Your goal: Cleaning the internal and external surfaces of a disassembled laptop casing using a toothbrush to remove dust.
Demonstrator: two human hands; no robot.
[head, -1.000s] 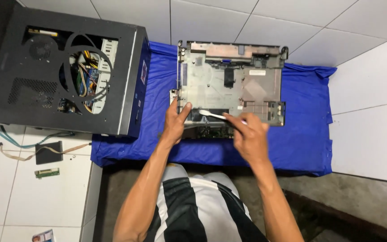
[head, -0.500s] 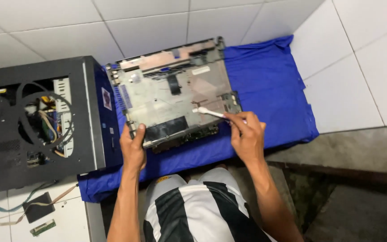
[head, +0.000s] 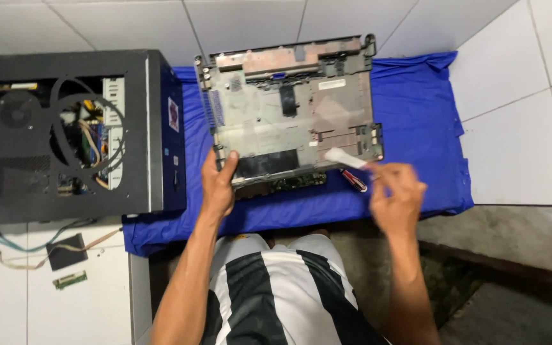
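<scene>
Here, on a blue cloth (head: 410, 96) over white tiles (head: 519, 134), the left hand (head: 217, 185) grips the laptop shell (head: 289, 108), the right hand (head: 396, 198) a white brush (head: 346, 158).

The right hand (head: 396, 199) has drawn back off the laptop base (head: 292, 105) — its white brush (head: 345, 158) now at the near right corner.

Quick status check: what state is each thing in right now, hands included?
Laptop base shell: opened, insides facing up, lying on the blue cloth.
Left hand: gripping the shell's near left edge.
Right hand: holding a white brush, blurred.
Black computer case: side open, cables showing.
Red-handled tool: lying on the cloth.
</scene>
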